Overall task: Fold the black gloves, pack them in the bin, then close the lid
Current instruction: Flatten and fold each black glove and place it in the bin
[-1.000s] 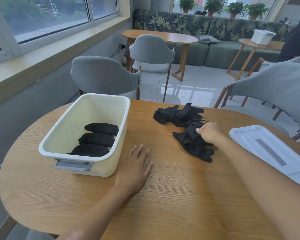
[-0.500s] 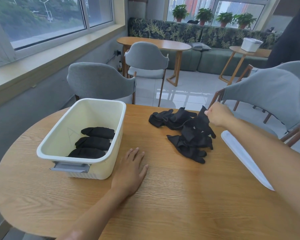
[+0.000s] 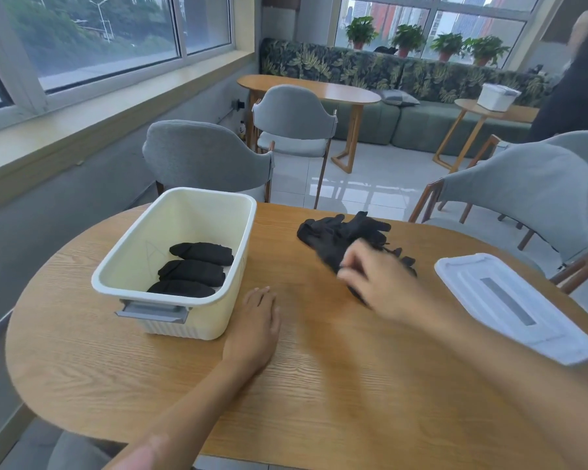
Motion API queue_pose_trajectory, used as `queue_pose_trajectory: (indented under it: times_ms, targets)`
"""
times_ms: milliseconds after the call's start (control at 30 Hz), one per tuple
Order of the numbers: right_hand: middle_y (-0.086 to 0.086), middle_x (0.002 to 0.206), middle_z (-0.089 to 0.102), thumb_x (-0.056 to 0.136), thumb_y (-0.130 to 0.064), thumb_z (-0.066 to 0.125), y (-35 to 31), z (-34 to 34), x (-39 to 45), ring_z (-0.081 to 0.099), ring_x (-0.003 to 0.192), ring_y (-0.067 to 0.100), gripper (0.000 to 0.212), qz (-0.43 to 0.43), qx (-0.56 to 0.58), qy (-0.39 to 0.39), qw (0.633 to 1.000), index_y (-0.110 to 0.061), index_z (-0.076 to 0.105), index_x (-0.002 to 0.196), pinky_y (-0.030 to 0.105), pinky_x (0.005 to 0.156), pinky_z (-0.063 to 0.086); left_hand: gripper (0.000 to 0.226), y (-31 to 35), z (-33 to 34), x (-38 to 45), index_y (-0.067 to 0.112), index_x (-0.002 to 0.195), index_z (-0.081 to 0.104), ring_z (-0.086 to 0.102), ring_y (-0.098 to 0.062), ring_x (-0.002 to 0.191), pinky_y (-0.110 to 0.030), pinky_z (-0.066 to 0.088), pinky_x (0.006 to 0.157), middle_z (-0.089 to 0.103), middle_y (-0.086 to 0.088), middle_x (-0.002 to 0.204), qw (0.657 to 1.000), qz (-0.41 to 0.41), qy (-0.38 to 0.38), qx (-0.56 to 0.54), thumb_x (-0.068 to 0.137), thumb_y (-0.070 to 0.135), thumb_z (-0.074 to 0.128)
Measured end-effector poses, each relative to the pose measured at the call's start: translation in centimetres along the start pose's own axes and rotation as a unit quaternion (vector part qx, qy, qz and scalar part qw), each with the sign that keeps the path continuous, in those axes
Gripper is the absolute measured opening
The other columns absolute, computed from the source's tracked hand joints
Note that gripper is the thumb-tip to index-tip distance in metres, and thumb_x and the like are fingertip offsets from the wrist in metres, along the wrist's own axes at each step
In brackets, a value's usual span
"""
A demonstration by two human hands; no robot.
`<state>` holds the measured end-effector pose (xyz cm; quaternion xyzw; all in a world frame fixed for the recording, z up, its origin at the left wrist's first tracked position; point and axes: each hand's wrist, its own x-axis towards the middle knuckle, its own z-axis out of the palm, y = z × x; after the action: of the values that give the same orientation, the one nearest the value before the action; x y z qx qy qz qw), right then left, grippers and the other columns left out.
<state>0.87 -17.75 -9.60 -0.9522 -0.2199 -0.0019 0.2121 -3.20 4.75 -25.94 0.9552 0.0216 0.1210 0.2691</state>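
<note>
Three folded black gloves [image 3: 192, 269] already lie inside the cream bin [image 3: 174, 262] at centre left of the frame, side by side, each with its long axis running left to right across the bin floor. A loose pile of gloves [image 3: 340, 234], right of centre on the wooden table [image 3: 319, 401], is unfolded, so the job looks partly done: more folding and packing remain, and the white lid [image 3: 510, 305] lies flat at the right edge, well apart from the bin. The left hand [image 3: 255, 325] rests flat on the table, fingers straight. The right hand [image 3: 377, 283] is blurred over the pile's near edge; whether it grips a glove cannot be told.
</note>
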Motion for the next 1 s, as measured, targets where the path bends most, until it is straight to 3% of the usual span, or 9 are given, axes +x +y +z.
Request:
queue_pose_trajectory:
  times_ms: [100,333,467,533,700,833,1000]
  targets:
    - [-0.015,0.094,0.061,0.099,-0.038,0.054,0.4,4.6,-2.4,0.057,0.088,0.004,0.008,-0.003,-0.019,-0.11,0.994,-0.035,0.053,0.092,0.038,0.081,0.053,0.029,0.3,-0.5,-0.1,0.009,0.127,0.059,0.049,-0.016,0.121,-0.027,0.037,0.105,0.059,-0.002,0.125,0.999,0.012,0.042,-0.011,0.104,0.017,0.043]
    - [-0.015,0.106,0.061,0.1,-0.032,0.055,2.4,8.9,-2.2,0.058,0.096,0.005,0.008,0.053,0.009,-0.054,0.997,-0.032,0.059,0.107,0.03,0.086,0.053,0.019,0.1,-0.3,0.0,0.015,0.111,0.061,0.049,-0.012,0.103,-0.033,0.047,0.094,0.058,0.004,0.106,0.998,0.021,0.056,-0.02,0.103,0.02,0.044]
    - [-0.014,0.131,0.053,0.099,-0.034,0.056,2.6,10.3,-1.4,0.049,0.118,0.007,0.031,0.029,0.001,-0.05,0.998,-0.032,0.053,0.13,0.03,0.099,0.045,0.034,-0.2,-0.1,0.1,0.022,0.13,0.057,0.043,-0.006,0.125,-0.023,0.041,0.103,0.054,0.011,0.129,0.999,0.046,0.026,-0.002,0.101,0.037,0.049]
    - [-0.015,0.141,0.047,0.099,-0.035,0.056,2.8,11.2,-1.1,0.041,0.13,0.007,0.039,0.018,-0.006,-0.056,0.998,-0.031,0.049,0.137,0.031,0.105,0.041,0.045,-0.2,-0.2,0.1,0.028,0.141,0.05,0.03,-0.004,0.14,-0.028,0.037,0.111,0.042,0.015,0.147,0.997,0.07,-0.018,0.013,0.1,0.046,0.046]
    - [-0.013,0.139,0.05,0.1,-0.034,0.056,3.3,12.4,-0.8,0.039,0.131,0.006,0.037,-0.012,-0.026,-0.061,0.998,-0.029,0.052,0.136,0.027,0.107,0.037,0.059,-0.1,-0.2,0.2,0.04,0.155,0.027,-0.007,0.001,0.151,-0.032,0.015,0.123,0.008,0.022,0.165,0.987,0.117,-0.106,0.041,0.097,0.045,0.041]
    - [-0.01,0.138,0.051,0.101,-0.031,0.053,4.2,11.8,0.6,0.039,0.132,0.007,0.033,0.003,-0.032,-0.006,0.999,-0.027,0.054,0.134,0.028,0.108,0.037,0.063,-0.1,-0.5,0.3,0.042,0.155,0.025,-0.006,-0.001,0.152,-0.03,0.001,0.124,0.008,0.02,0.166,0.978,0.144,-0.139,0.059,0.094,0.04,0.037]
    - [-0.004,0.159,0.03,0.102,-0.031,0.051,6.8,9.9,3.5,0.023,0.148,0.016,0.044,0.093,-0.041,0.023,0.995,-0.024,0.045,0.146,0.039,0.114,0.033,0.059,0.0,-0.8,0.3,0.039,0.152,0.035,0.003,-0.002,0.152,-0.029,0.001,0.124,0.018,0.018,0.164,0.98,0.136,-0.141,0.047,0.093,0.037,0.038]
